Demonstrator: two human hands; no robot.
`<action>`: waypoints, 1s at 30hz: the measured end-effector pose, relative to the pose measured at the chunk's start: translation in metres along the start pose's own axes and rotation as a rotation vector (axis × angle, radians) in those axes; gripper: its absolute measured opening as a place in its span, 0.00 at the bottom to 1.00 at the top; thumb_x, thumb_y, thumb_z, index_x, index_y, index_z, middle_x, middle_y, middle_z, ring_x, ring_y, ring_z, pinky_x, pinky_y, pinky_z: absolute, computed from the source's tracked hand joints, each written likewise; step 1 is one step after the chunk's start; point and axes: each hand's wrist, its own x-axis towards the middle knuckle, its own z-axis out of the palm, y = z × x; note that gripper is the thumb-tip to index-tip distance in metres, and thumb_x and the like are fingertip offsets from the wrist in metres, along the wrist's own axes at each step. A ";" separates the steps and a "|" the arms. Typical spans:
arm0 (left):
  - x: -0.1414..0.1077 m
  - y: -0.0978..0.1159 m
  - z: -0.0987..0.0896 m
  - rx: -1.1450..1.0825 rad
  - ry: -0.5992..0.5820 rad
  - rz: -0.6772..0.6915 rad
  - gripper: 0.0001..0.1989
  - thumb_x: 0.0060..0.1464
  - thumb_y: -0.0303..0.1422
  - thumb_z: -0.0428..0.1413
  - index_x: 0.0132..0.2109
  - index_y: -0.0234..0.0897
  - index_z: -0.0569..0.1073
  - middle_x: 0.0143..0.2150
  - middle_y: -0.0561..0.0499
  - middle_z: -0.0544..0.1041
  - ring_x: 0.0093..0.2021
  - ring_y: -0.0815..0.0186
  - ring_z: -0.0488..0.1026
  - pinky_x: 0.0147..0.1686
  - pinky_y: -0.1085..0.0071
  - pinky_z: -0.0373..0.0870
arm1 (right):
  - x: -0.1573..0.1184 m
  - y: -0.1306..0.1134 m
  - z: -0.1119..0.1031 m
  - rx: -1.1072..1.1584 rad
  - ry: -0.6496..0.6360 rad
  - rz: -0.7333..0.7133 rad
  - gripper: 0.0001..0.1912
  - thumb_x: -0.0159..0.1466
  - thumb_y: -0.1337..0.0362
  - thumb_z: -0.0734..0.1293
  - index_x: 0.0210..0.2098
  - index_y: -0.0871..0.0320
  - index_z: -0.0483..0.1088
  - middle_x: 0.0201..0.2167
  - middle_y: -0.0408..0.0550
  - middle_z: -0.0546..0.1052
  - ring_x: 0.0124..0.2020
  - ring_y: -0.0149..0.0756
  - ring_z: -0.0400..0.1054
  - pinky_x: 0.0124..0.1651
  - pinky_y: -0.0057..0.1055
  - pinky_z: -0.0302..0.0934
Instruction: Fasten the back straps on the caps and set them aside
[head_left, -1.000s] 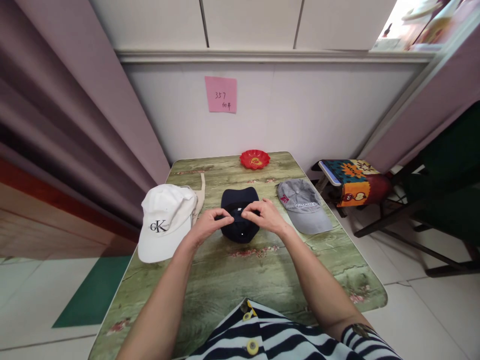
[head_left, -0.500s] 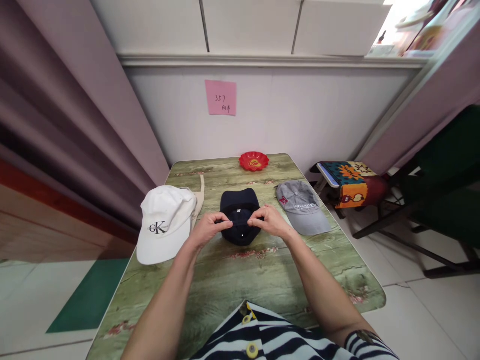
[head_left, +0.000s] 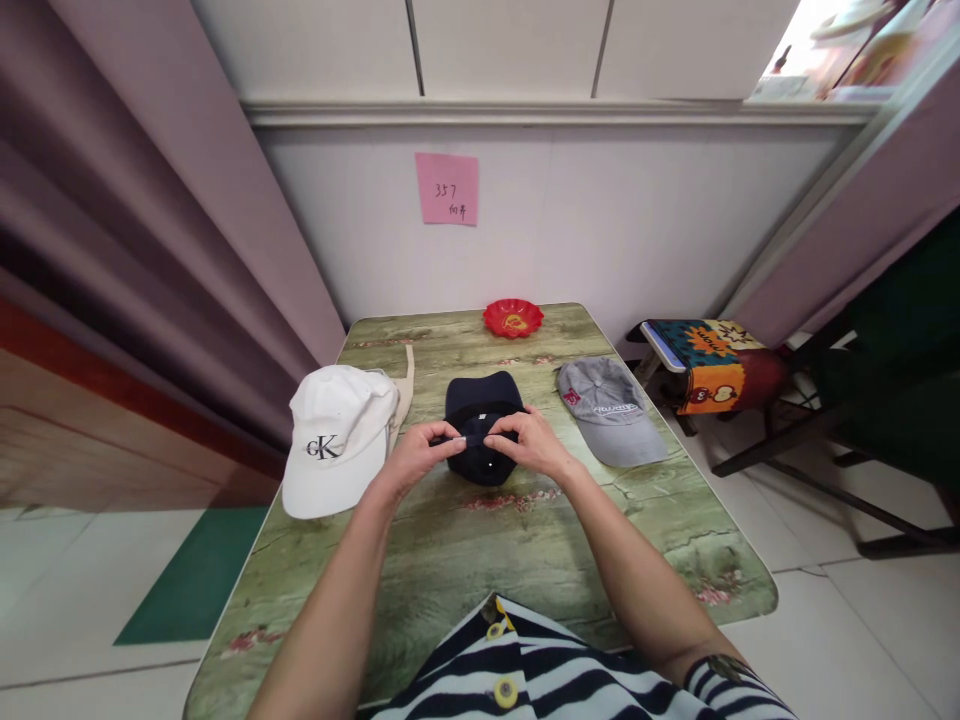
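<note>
A dark navy baseball cap [head_left: 485,390] lies upside down at the middle of the table, its brim pointing away from me and its inside showing. My left hand [head_left: 424,452] pinches the left part of the cap's back strap between thumb and fingers. On the strap's other side, my right hand [head_left: 526,440] pinches it too, the fingertips a short gap from the left ones. Whether the strap is fastened I cannot tell. To the left rests a white cap [head_left: 341,430] with black letters; a grey cap [head_left: 609,410] with white script is on the right.
A red scalloped dish [head_left: 513,318] stands at the back of the green wood-patterned table [head_left: 480,560]. On the wall is a pink note [head_left: 448,189]. Right of the table is a stool with a colourful cover [head_left: 709,365]; a purple curtain [head_left: 247,220] hangs at left.
My right hand's fingertips have moved left along the strap, closer to my left hand's. The view has shifted slightly; the caps stay in their places.
</note>
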 end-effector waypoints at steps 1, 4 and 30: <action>0.000 -0.002 0.000 -0.009 0.024 -0.002 0.14 0.48 0.43 0.62 0.31 0.35 0.76 0.27 0.53 0.73 0.30 0.68 0.66 0.32 0.72 0.62 | -0.001 0.001 -0.001 0.008 0.007 0.006 0.10 0.63 0.54 0.68 0.33 0.51 0.78 0.36 0.44 0.82 0.41 0.40 0.73 0.65 0.49 0.38; 0.002 -0.008 0.002 -0.004 0.063 0.029 0.14 0.46 0.43 0.62 0.29 0.35 0.75 0.27 0.53 0.73 0.30 0.67 0.67 0.34 0.71 0.62 | -0.004 0.005 -0.006 0.000 0.006 0.007 0.09 0.64 0.57 0.67 0.32 0.51 0.79 0.35 0.43 0.82 0.40 0.39 0.74 0.65 0.49 0.38; 0.023 -0.071 -0.014 0.695 0.134 0.360 0.32 0.48 0.21 0.50 0.62 0.41 0.68 0.69 0.44 0.60 0.67 0.53 0.58 0.65 0.51 0.55 | -0.003 0.084 -0.027 -0.508 0.047 -0.098 0.34 0.54 0.76 0.67 0.59 0.48 0.68 0.64 0.53 0.64 0.64 0.48 0.58 0.64 0.52 0.48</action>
